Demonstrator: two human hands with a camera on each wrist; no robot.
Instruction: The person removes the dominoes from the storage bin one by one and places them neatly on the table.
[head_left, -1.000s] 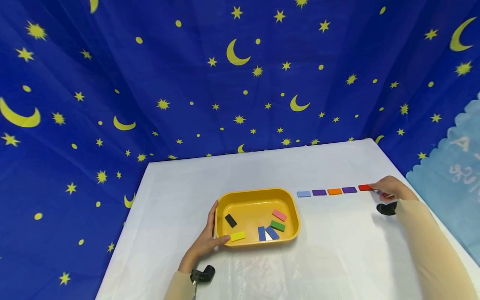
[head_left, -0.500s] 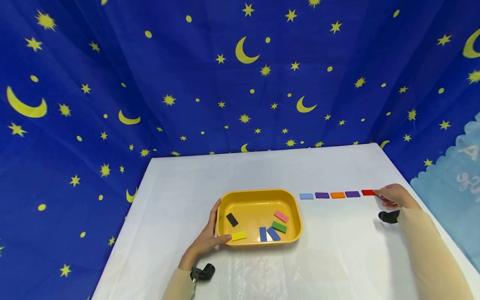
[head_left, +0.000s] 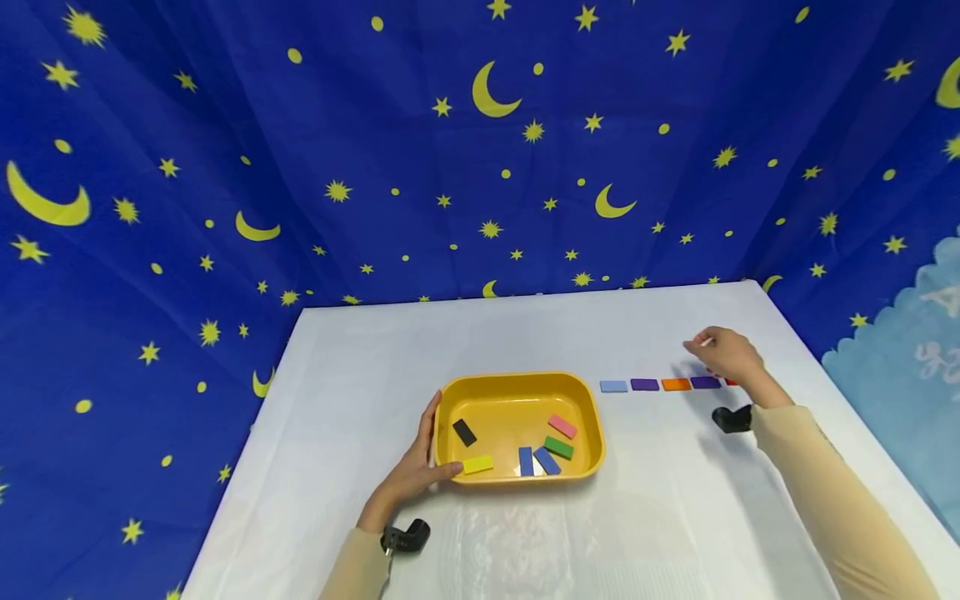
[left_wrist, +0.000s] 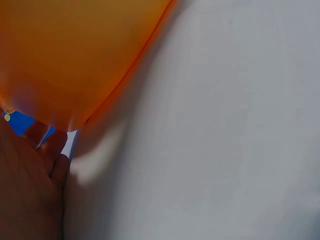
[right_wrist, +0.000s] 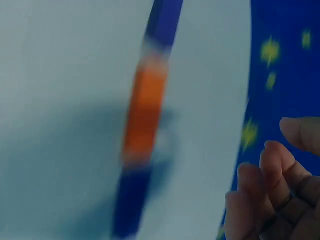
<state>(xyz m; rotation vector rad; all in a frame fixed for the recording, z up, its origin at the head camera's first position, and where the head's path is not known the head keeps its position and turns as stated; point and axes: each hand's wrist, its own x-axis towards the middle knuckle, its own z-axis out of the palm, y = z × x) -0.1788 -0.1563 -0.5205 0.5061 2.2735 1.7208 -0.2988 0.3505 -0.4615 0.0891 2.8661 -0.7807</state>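
My left hand holds the left end of a yellow tray, thumb on the near rim and fingers along the side. In the tray lie a black block, a yellow block, two blue blocks, a green block and a pink block. To its right runs a spaced row: light blue block, purple block, orange block, another purple block, and a red block partly hidden by the wrist. Above the row's right end hovers my right hand, holding nothing, thumb apart from the bent fingers.
A white-covered table bears everything. Blue curtain with stars and moons encloses the back and sides. A light blue cloth hangs at the right. A black wrist device sits on the left forearm, a similar one on the right.
My right hand has let go of the red block and moved up and left over the row. The left hand stays on the tray, and the blocks keep their places.
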